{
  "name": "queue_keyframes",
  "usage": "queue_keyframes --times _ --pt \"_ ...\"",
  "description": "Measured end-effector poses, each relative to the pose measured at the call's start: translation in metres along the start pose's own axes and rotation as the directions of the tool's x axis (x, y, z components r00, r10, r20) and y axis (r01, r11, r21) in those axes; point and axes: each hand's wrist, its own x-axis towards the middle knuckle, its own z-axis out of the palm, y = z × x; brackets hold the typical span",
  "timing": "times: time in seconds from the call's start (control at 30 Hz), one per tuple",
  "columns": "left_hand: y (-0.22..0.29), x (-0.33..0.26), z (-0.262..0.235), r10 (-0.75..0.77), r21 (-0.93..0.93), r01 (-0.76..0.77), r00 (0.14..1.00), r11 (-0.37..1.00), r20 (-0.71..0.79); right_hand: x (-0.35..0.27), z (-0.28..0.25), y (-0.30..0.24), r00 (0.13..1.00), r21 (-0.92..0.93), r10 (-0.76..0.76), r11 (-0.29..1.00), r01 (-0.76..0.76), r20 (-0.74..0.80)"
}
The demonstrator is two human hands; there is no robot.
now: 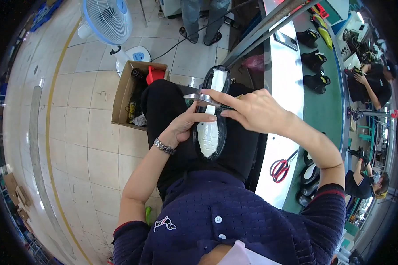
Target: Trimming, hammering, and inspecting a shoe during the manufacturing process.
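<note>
A shoe [208, 137] lies sole side up over my lap, its white bottom framed by a black edge. My left hand [185, 124] grips it at the middle, thumb laid across the white bottom and the other fingers mostly hidden underneath. Above the shoe, my right hand [263, 112] is closed on a hammer-like metal tool [195, 97] with a shiny curved head. The index finger stretches along that head; the handle is largely hidden in the palm. Whether the tool touches the sole, I cannot tell.
A cardboard box [119, 99] with loose items stands left of my knee, near a fan [107, 20]. To the right, a metal ledge [274, 150] bears red-handled scissors [279, 171]. Beyond runs a green bench [320, 115] with dark shoes [315, 62]. Other people work farther right.
</note>
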Motion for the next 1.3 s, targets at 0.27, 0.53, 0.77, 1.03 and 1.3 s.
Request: queue_keyframes --times 0.27,0.53,0.77,1.03,1.3 --pt "-0.037 -0.003 -0.003 0.152 -0.232 -0.138 0.987 0.963 0.043 -0.012 -0.001 0.007 0.968 0.082 0.088 0.991 -0.110 0.235" --pt "-0.071 -0.007 -0.007 0.144 -0.590 0.008 0.967 0.808 0.210 -0.026 0.005 -0.032 0.991 -0.310 -0.099 0.943 0.122 0.087" --pt "-0.056 -0.010 0.014 0.212 -0.434 -0.155 0.973 0.888 0.087 -0.021 0.011 -0.002 0.979 -0.150 -0.041 0.986 0.072 0.200" --pt "-0.053 -0.020 0.023 0.285 -0.179 -0.300 0.953 0.937 -0.107 -0.017 -0.038 -0.027 0.988 -0.049 -0.052 0.997 0.059 0.144" --pt "-0.050 -0.016 0.011 0.082 -0.233 -0.104 0.991 0.967 -0.105 -0.010 0.000 -0.018 0.986 -0.186 -0.086 0.976 0.113 0.145"
